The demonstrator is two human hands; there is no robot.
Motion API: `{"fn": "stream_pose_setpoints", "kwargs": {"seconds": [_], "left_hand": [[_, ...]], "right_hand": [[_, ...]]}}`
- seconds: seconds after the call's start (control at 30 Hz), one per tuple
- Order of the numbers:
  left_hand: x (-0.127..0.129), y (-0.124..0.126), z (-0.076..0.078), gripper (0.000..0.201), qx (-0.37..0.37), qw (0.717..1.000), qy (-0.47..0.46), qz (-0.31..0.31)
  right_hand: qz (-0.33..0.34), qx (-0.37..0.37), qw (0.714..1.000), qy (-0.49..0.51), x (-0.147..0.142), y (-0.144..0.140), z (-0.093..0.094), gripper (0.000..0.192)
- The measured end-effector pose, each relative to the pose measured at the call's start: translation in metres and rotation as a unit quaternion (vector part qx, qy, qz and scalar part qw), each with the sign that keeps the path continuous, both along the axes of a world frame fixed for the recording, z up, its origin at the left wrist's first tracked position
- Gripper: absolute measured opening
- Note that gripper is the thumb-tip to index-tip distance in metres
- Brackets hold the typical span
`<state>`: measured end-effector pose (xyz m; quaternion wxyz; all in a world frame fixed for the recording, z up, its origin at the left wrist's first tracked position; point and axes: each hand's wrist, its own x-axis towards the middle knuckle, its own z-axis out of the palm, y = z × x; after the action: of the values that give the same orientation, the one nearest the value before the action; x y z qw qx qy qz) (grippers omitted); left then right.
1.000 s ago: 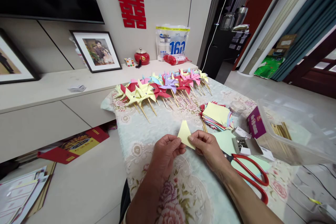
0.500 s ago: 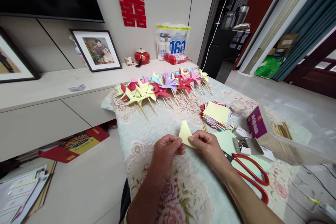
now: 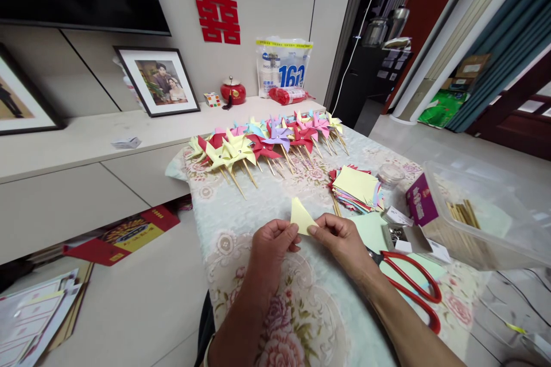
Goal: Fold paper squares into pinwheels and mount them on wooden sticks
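The left hand (image 3: pixel 275 239) and right hand (image 3: pixel 338 235) each have a closed pinching grip on one yellow paper triangle (image 3: pixel 302 217) above the surface (image 3: pixel 262 200), left of the red-handled scissors (image 3: pixel 394 256).

From my end I see one piece of pale yellow paper (image 3: pixel 302 218), plain and triangular in outline; it looks folded, though I can't make out how many layers it has. Its narrow tip points away from me, the left edge running nearly straight and the right edge slanting down. I have the lower left corner pinched in the left hand (image 3: pixel 274 241) and the lower right corner in the right hand (image 3: pixel 338 236). It sits over the tabletop (image 3: pixel 253 206); whether they touch, I can't tell.
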<state>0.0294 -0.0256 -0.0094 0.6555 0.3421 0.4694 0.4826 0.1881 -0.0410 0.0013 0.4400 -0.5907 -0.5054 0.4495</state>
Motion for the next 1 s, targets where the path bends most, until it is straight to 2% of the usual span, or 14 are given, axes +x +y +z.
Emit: {"fn": "stream_pose_setpoints", "kwargs": {"seconds": [0.13,0.2,0.27,0.33,0.4,0.47,0.6,0.67,0.73,0.87,1.0], "left_hand": [[-0.001,0.000,0.005,0.027,0.021,0.999,0.028,0.039],[-0.003,0.001,0.008,0.028,0.015,0.999,-0.001,0.047],[-0.004,0.001,0.011,0.028,-0.005,0.997,-0.070,0.027],[-0.005,0.002,0.013,0.033,-0.014,0.988,-0.152,-0.010],[-0.004,0.002,0.014,0.042,-0.008,0.976,-0.210,-0.050],[-0.003,0.002,0.016,0.041,-0.003,0.973,-0.224,-0.063],[-0.002,0.002,0.015,0.034,0.009,0.981,-0.192,-0.019],[-0.002,0.003,0.014,0.034,0.014,0.982,-0.186,-0.007],[-0.004,0.002,0.014,0.035,0.017,0.979,-0.201,-0.024],[-0.011,-0.003,0.019,0.062,0.037,0.956,-0.265,-0.122],[-0.016,-0.017,0.022,0.078,0.052,0.947,-0.258,-0.187]], "right_hand": [[0.005,-0.038,0.999,0.007,-0.002,0.000,0.000,0.033],[0.011,-0.070,0.995,0.073,-0.003,0.000,0.000,0.033],[0.019,-0.103,0.977,0.187,-0.003,-0.001,0.001,0.035],[0.033,-0.136,0.947,0.288,-0.002,-0.001,0.002,0.037],[0.053,-0.162,0.926,0.337,-0.001,-0.002,0.002,0.039],[0.064,-0.164,0.924,0.338,-0.002,-0.003,0.002,0.039],[0.038,-0.105,0.960,0.258,-0.007,-0.003,0.002,0.035],[0.035,-0.101,0.957,0.268,-0.008,-0.003,0.003,0.035],[0.048,-0.121,0.936,0.327,-0.008,-0.004,0.006,0.037],[0.091,-0.175,0.883,0.425,-0.010,-0.016,0.010,0.037],[0.125,-0.205,0.842,0.484,-0.015,-0.041,0.007,0.036]]}}
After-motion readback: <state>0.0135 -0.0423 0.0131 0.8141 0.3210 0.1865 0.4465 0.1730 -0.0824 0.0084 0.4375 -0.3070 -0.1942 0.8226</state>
